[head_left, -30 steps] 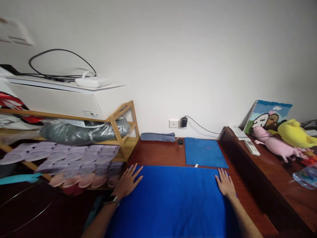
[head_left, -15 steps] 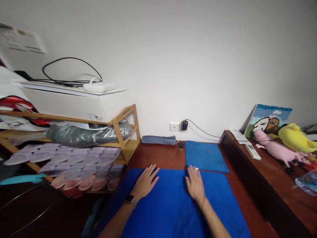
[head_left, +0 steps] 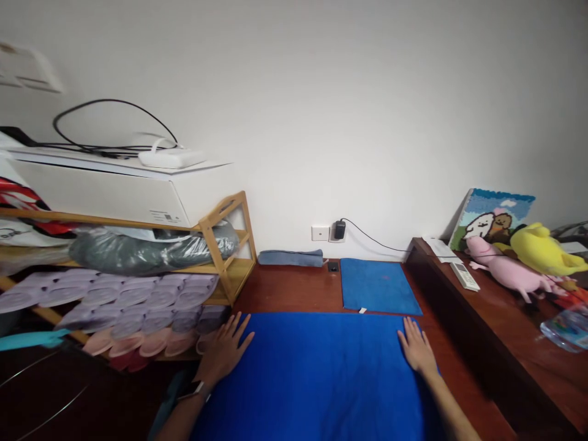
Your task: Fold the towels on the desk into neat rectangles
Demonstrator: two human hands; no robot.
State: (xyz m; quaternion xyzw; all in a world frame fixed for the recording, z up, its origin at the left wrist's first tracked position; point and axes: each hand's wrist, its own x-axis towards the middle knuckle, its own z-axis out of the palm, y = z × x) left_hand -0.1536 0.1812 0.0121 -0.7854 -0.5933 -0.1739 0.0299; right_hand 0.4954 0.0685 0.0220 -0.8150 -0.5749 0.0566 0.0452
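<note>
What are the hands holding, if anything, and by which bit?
Nothing is held: the left hand and right hand lie open at the far corners of the big blue cloth.

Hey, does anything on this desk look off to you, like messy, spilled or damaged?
I see no spill or damage. The large blue cloth has faint creases between the left hand and right hand, whereas the smaller blue cloth beyond looks flatter.

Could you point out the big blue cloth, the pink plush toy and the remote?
Big blue cloth [head_left: 316, 373], head view: middle of its surface.
Pink plush toy [head_left: 509, 271], head view: its body.
Remote [head_left: 465, 277], head view: middle of its casing.
</note>
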